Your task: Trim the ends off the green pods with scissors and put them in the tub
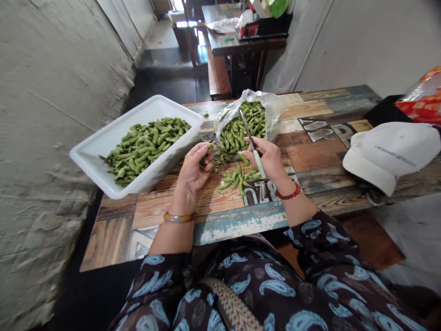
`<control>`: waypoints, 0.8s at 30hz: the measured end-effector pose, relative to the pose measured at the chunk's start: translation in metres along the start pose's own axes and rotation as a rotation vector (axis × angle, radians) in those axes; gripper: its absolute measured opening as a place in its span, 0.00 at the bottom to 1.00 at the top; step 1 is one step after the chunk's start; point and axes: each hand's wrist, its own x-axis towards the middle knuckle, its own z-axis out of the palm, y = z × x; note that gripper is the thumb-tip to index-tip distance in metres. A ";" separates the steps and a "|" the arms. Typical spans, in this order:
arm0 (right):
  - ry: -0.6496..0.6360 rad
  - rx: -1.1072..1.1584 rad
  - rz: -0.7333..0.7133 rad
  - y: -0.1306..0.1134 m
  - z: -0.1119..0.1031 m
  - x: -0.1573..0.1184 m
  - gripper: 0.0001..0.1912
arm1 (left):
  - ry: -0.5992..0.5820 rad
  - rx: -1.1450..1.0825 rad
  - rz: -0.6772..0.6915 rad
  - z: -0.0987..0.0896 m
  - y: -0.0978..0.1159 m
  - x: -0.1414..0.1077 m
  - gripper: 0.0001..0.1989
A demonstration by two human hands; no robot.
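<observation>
My left hand [197, 166] is closed, with bits of green edamame pod showing between the fingers; how many it holds is hidden. My right hand [267, 158] grips a small knife [258, 162] with a pale green handle, its thin blade pointing up and away. An edamame pod [244, 159] is at the fingertips of that hand. Loose edamame pods [236, 179] lie on the table just below and between my hands. Behind my right hand, a clear plastic bag [274, 108] stands open, full of pods. Left of my left hand, a white plastic tub [87, 151] holds a heap of pods [146, 147].
The patchwork wooden table [165, 202] has small green trimmings [217, 156] scattered near the bag. A white cap [389, 149] lies at the right, near a red and orange package [422, 99]. Another table [220, 39] stands farther back. A rough wall [44, 115] runs along the left.
</observation>
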 end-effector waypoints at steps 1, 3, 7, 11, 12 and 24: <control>-0.004 0.014 0.010 0.000 0.001 0.000 0.21 | -0.003 -0.023 -0.032 0.000 -0.001 0.000 0.11; -0.013 0.030 0.027 -0.001 0.002 -0.001 0.22 | 0.011 -0.051 -0.094 0.000 -0.002 0.000 0.11; -0.027 0.034 0.062 -0.004 0.003 -0.003 0.22 | 0.011 -0.002 -0.144 0.000 -0.004 -0.001 0.09; -0.045 0.060 0.056 -0.006 0.003 -0.003 0.22 | -0.046 0.189 -0.096 0.001 -0.006 -0.002 0.08; -0.046 0.066 0.051 -0.007 0.003 -0.003 0.21 | -0.052 0.261 -0.090 0.002 -0.007 -0.003 0.07; -0.023 0.061 0.017 -0.011 0.001 -0.001 0.20 | -0.444 1.262 0.116 -0.007 -0.020 -0.004 0.14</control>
